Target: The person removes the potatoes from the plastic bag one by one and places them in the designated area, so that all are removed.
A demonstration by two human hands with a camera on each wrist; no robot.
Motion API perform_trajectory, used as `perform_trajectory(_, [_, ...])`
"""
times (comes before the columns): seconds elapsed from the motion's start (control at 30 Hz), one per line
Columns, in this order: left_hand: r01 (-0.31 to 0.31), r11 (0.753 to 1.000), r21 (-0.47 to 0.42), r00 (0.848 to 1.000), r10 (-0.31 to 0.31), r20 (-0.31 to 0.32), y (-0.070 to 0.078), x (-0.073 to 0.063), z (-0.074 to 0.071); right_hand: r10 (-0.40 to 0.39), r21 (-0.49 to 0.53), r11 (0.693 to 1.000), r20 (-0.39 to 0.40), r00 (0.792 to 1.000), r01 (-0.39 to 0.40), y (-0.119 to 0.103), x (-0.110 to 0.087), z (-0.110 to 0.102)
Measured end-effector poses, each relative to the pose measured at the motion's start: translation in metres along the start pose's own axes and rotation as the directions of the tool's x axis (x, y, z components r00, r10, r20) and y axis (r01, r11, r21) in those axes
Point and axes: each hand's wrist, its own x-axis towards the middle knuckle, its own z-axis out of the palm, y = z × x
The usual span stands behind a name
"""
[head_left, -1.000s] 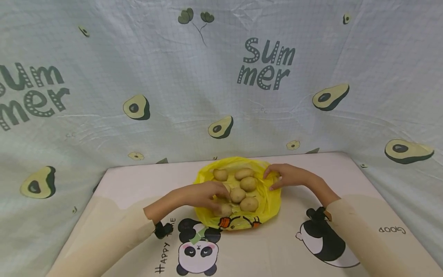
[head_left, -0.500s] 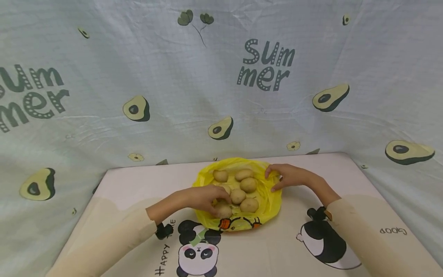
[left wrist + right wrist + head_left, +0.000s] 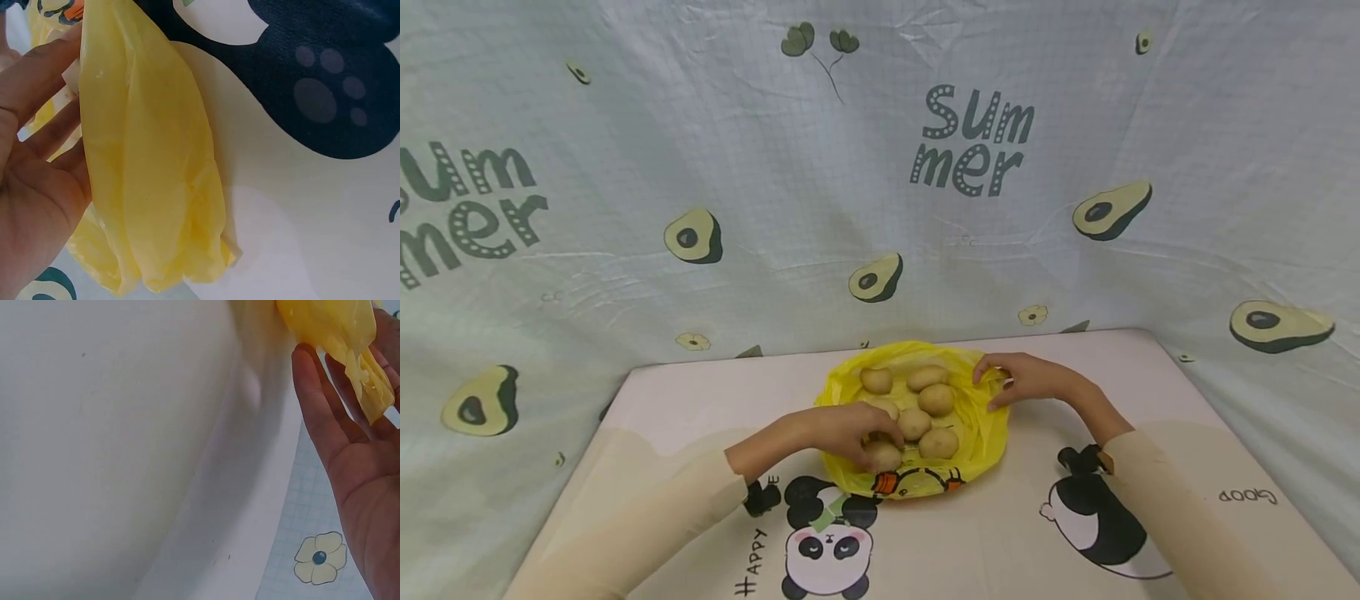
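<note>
A yellow plastic bag (image 3: pixel 981 433) lies spread wide on the table with several potatoes (image 3: pixel 936 400) inside. My left hand (image 3: pixel 850 429) reaches over the bag's left rim and grips the potato (image 3: pixel 883 456) nearest the front left, thumb on one side and fingers on the other. In the left wrist view the bag's side (image 3: pixel 150 156) hides the fingertips. At the right rim my right hand (image 3: pixel 1026 379) holds the bag's edge between thumb and fingers. Yellow plastic (image 3: pixel 372 387) shows between those fingers in the right wrist view.
The table (image 3: pixel 700 400) has a pale printed cover with a panda (image 3: pixel 829 554) in front of the bag. Behind the table's back edge hangs a light curtain (image 3: pixel 775 167) with avocado prints.
My left hand has moved slightly right and settled its fingers around the front-left potato. My right hand stays at the bag's rim, and the bag has hardly moved.
</note>
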Motion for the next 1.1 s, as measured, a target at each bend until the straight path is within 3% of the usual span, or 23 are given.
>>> perform_trajectory(0.33, [-0.023,0.999,0.037,0.999,0.022,0.027,-0.002,0.002,-0.002,0.032,0.088,0.996,-0.015,0.999,-0.031,0.01,0.001,0.003])
perform_trajectory(0.77, [0.026,0.999,0.045,0.992,-0.031,0.122,-0.001,0.013,-0.01,-0.012,0.07,0.997,-0.001,1.0,0.012,0.003,0.0,-0.002])
perform_trajectory(1.1, [0.044,0.999,0.032,0.994,-0.047,0.094,-0.001,0.012,-0.01,0.001,0.098,0.995,0.007,1.0,-0.001,0.002,0.002,-0.004])
